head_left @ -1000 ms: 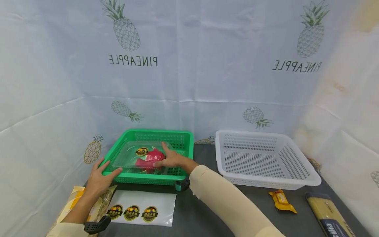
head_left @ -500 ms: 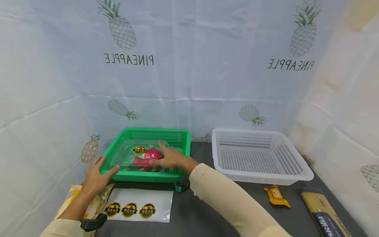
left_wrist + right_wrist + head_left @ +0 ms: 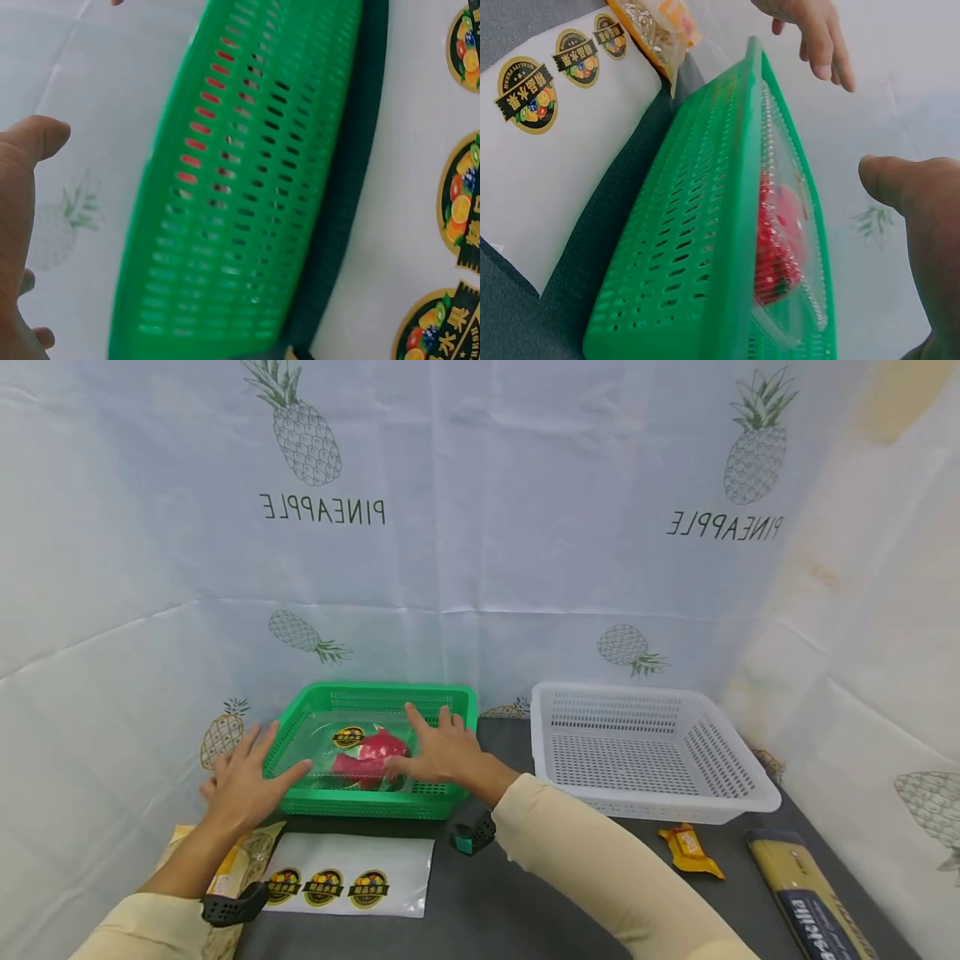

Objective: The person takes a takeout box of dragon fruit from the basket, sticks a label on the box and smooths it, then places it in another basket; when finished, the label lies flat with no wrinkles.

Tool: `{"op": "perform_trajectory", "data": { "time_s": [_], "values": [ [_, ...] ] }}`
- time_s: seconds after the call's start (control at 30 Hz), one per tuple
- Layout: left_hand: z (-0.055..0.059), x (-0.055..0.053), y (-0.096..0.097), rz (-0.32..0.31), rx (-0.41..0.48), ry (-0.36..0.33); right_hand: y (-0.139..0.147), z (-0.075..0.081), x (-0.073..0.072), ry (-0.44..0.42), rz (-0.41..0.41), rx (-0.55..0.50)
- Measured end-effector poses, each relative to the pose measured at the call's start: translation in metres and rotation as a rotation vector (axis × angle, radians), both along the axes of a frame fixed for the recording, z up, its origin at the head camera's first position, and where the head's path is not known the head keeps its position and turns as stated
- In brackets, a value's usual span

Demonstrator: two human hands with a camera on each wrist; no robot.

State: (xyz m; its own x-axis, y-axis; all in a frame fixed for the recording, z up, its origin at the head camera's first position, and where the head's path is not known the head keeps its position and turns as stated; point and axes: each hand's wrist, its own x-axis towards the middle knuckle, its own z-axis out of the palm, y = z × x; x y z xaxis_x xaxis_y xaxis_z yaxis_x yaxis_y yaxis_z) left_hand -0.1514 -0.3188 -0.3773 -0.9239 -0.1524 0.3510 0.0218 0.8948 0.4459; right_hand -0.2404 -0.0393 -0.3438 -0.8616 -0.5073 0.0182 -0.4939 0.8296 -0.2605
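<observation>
A clear plastic box [image 3: 318, 745] with a round label sits inside the green basket [image 3: 360, 804]; pink-red dragon fruit [image 3: 380, 746] shows through it. Over the basket's left rim, my left hand [image 3: 243, 783] is raised with its fingers spread, holding nothing. My right hand [image 3: 444, 752] hovers above the right part of the basket, thumb and fingers apart and holding nothing. The right wrist view shows a gap between the right thumb [image 3: 889, 180] and the basket. Below the basket lies a white sheet with several round fruit stickers [image 3: 324, 887].
To the right stands a white basket [image 3: 645, 804]. A small orange packet [image 3: 690, 850] and a pack of noodle-like sticks [image 3: 810, 893] lie in front of it on the dark tabletop [image 3: 517, 893]. Under the left forearm is a yellow-edged clear bag [image 3: 247, 860]. White pineapple-print cloth surrounds everything.
Both hands have lifted away from the box and the green basket's rim. The right fingers have spread, and the left hand has risen a little. The box stays in the basket.
</observation>
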Motion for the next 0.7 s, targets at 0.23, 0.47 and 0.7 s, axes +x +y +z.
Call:
{"op": "perform_trajectory", "data": {
  "time_s": [0.23, 0.47, 0.7],
  "values": [
    [0.016, -0.002, 0.008, -0.020, -0.077, -0.003, 0.013, 0.012, 0.005, 0.053, -0.048, 0.019],
    [0.027, -0.001, 0.019, -0.025, -0.109, -0.039, 0.025, 0.018, 0.011, 0.091, -0.089, 0.032],
    [0.032, 0.001, 0.029, -0.027, -0.134, -0.047, 0.042, 0.024, 0.020, 0.132, -0.115, 0.032]
  ]
}}
